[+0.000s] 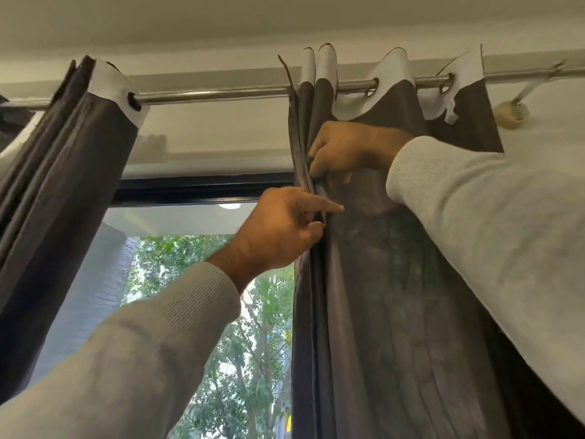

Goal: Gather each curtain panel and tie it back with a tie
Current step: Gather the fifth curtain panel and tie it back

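Observation:
Two dark grey curtain panels with white eyelet tops hang from a metal rod (218, 91). The left curtain panel (63, 172) is bunched together at the left. The right curtain panel (395, 296) hangs partly spread, its left edge folded into pleats. My left hand (278, 232) pinches those pleats at the panel's left edge, index finger stretched out across the cloth. Just above it, my right hand (345, 150) grips the same folds near the top, fingers curled round the fabric. No tie is in view.
Between the panels is a window (202, 280) with trees outside and a dark frame on top. A rod bracket (512, 110) is fixed to the wall at the upper right. My light grey sleeves fill the lower left and right of the view.

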`<state>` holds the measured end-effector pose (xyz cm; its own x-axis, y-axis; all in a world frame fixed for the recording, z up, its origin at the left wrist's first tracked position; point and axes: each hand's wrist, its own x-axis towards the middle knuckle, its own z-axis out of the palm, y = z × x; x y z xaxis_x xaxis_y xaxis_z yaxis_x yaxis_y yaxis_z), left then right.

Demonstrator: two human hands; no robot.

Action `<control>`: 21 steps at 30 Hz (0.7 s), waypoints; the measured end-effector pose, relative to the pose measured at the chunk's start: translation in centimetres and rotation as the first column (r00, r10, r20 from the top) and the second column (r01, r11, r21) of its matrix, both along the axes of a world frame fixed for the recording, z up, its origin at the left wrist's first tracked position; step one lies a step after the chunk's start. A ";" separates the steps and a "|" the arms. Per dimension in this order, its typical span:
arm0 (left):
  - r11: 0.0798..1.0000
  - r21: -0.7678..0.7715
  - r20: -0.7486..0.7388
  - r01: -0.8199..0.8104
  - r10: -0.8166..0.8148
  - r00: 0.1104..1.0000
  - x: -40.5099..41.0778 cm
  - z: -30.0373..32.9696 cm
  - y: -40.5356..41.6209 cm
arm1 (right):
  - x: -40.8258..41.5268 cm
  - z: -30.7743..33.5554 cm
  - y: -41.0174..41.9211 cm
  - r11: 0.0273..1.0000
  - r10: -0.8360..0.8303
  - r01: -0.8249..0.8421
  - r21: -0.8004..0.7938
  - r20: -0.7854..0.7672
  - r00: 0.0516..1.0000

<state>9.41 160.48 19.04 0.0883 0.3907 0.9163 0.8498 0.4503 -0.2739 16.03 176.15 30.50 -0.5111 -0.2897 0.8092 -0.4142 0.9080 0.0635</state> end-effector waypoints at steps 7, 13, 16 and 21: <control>0.994 0.065 0.210 0.085 -0.097 0.973 -0.9 0.9 -0.8 | -1.1 0.2 6.3 0.908 -0.328 0.253 -0.334 -0.191 0.925; 0.965 0.142 0.345 0.222 -0.258 0.902 -0.7 0.6 -0.8 | -2.4 0.2 11.9 0.657 -0.639 0.338 -0.673 -0.261 0.723; 0.957 0.232 0.241 0.172 -0.228 0.943 -1.3 0.2 -0.3 | -2.0 0.1 11.8 0.655 -0.668 0.397 -0.643 -0.247 0.702; 0.958 0.241 0.122 0.157 -0.190 0.974 -2.7 -0.7 0.5 | -3.1 0.5 1.2 0.973 -0.220 0.170 -0.158 -0.390 0.894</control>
